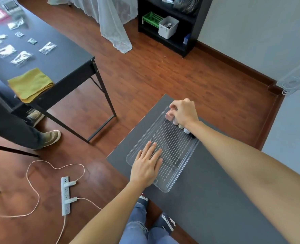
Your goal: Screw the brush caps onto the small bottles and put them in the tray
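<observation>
A clear ribbed plastic tray (177, 166) lies on a dark grey table (207, 199). My right hand (183, 110) reaches to the tray's far corner and grips a small pink bottle (169, 117) from above. Three more small bottles stand in a row along the tray's right wall, partly hidden under my wrist: a pale pink one (175, 121), a beige one (181, 126) and a white one (186, 130). My left hand (146, 163) lies flat on the tray's near left part with its fingers spread and straight. Whether the bottles carry caps is hidden.
The table's left edge runs diagonally just beside the tray. On the wooden floor to the left lie a power strip (65, 195) and cables. Another black table (45, 55) with a yellow cloth stands further left, with another person's legs (22, 131) beside it.
</observation>
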### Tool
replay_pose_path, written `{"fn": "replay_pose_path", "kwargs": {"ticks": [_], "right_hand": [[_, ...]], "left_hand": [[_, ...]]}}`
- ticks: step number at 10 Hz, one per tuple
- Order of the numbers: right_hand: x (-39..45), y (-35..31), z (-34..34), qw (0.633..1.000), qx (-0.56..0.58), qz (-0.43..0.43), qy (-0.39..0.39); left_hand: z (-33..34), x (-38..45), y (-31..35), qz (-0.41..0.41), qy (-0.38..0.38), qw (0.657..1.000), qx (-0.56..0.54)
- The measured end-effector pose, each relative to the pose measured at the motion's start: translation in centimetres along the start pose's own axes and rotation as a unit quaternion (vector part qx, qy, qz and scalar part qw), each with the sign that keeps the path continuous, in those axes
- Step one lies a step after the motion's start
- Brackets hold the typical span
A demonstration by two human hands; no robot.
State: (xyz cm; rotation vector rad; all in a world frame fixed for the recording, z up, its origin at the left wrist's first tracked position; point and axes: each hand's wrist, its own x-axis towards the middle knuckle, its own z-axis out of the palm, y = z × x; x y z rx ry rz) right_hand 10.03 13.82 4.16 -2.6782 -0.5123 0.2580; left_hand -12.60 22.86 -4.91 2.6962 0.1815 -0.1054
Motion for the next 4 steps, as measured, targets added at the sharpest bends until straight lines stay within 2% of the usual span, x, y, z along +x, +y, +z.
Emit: {"fn": "replay_pose_path", "kwargs": {"ticks": [1, 4], "right_hand": [[0.19, 0.34, 0.62, 0.999, -0.043, -0.010, 0.006], [-0.20, 1.13, -0.35, 0.999, -0.037, -0.007, 0.016]], "left_hand": [[0.05, 0.02, -0.03, 0.000, -0.007, 1.000, 0.006], [-0.01, -0.10, -0.15, -0.003, -0.026, 1.000, 0.008]]}}
